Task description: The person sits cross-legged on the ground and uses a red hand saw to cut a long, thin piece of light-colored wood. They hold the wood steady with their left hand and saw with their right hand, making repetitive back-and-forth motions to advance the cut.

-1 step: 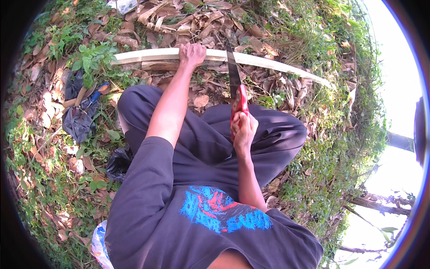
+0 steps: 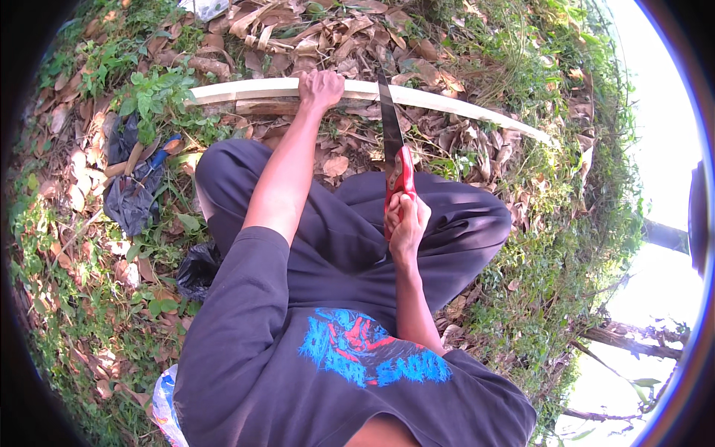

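A long pale strip of wood (image 2: 447, 103) lies crosswise in front of my folded legs, looking curved in this view. My left hand (image 2: 321, 90) is closed over it, left of its middle, with the fingertips hidden on the far side. In my right hand (image 2: 407, 222) is a handsaw (image 2: 392, 127), gripped by its red handle. Its dark blade crosses the strip a little right of my left hand, the tip reaching beyond the far edge. A darker, rough piece of wood (image 2: 264, 108) sits under the strip's left part.
At the left, tools with wooden and blue handles (image 2: 160, 156) rest on a black plastic bag (image 2: 134, 201). Another black bag (image 2: 198, 271) is beside my left thigh. Dry leaves (image 2: 335, 166) and green plants (image 2: 149, 97) cover the ground. Branches (image 2: 633, 341) stick out at the right.
My right hand and the saw have shifted slightly back toward me, with the blade still across the strip. My left hand stays in place on the wood.
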A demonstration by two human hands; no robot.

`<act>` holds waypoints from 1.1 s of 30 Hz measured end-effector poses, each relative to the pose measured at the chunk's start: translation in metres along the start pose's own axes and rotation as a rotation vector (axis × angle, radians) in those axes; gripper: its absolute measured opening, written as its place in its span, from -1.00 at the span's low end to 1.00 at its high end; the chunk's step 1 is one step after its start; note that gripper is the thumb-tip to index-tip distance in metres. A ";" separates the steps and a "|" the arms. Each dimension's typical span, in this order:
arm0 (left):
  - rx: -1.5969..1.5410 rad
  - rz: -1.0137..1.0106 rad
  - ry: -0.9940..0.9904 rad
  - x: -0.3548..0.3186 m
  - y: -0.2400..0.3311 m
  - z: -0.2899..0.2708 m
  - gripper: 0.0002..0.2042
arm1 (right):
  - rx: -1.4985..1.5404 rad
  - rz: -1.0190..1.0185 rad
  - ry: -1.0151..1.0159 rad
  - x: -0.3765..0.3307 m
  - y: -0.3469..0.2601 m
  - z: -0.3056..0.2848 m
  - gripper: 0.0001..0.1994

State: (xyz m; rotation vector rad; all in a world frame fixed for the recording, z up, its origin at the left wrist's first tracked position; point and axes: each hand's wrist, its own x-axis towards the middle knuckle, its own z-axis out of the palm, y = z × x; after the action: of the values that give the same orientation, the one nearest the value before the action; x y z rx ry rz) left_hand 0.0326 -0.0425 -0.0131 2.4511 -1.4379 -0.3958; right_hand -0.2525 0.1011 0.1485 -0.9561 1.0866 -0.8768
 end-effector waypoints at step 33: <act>-0.024 0.079 0.113 -0.004 0.003 0.009 -0.61 | -0.124 -0.044 -0.033 0.029 0.012 -0.003 -0.73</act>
State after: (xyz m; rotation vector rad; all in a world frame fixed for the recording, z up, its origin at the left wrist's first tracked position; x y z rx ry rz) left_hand 0.0251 -0.0409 -0.0199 2.3490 -1.4683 -0.2523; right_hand -0.2473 0.0779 0.1278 -1.0976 1.1055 -0.8339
